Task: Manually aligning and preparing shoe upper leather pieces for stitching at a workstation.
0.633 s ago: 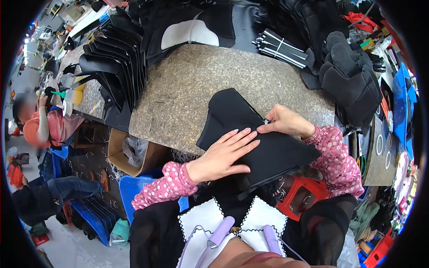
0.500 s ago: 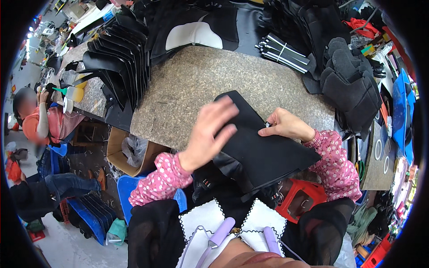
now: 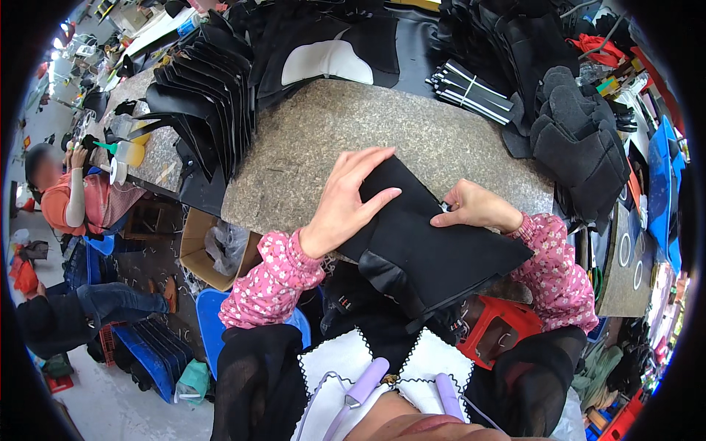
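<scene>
A stack of flat black fabric pieces [image 3: 434, 246] lies slanted over the near edge of the table, with a shiny black flap [image 3: 382, 273] folded out at its lower left. My left hand [image 3: 346, 206] rests along the far left edge of the top piece, fingers stretched and thumb apart on the fabric. On the far right edge, my right hand [image 3: 482, 208] is closed in a pinch, its thumb on top of the fabric. A small shiny bit shows by the right fingertips, too small to name.
Black curved panels [image 3: 213, 99] stand in a row at the far left. A white panel [image 3: 327, 62], a tied bundle of strips [image 3: 471, 94] and dark grey pads [image 3: 577, 147] lie beyond. A cardboard box [image 3: 195, 253] is left, a red stool [image 3: 507, 323] below right. Another person [image 3: 73, 195] sits far left.
My left hand, blurred above the fabric before, has come down onto its left edge. The right hand keeps its pinch. The whole view has shifted slightly.
</scene>
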Available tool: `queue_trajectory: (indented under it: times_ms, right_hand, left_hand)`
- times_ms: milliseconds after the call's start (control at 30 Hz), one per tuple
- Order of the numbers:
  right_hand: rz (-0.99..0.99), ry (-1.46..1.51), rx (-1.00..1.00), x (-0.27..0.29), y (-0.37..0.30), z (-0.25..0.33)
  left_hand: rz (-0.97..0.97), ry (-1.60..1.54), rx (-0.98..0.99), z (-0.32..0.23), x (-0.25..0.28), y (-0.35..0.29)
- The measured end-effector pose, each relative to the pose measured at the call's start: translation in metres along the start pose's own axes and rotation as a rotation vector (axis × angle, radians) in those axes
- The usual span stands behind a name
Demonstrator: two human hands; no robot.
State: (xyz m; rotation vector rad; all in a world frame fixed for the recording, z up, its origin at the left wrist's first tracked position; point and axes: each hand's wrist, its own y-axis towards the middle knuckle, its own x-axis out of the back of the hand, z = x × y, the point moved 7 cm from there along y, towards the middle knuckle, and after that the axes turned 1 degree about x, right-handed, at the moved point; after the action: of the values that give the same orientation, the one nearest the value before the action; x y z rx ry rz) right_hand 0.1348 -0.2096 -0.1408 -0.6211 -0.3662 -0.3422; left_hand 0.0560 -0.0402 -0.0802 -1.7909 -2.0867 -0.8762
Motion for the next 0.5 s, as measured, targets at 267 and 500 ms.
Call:
queue_trajectory:
  times_ms: [267,500]
  right_hand:
    - [-0.013,-0.081,0.016,0.004,-0.003,0.010]
    - [-0.015,-0.073,0.033,0.002,-0.002,0.002]
  left_hand:
    - [0.224,0.231,-0.216,-0.004,-0.017,0.019]
    - [0.304,0.182,-0.363,-0.036,-0.016,0.009]
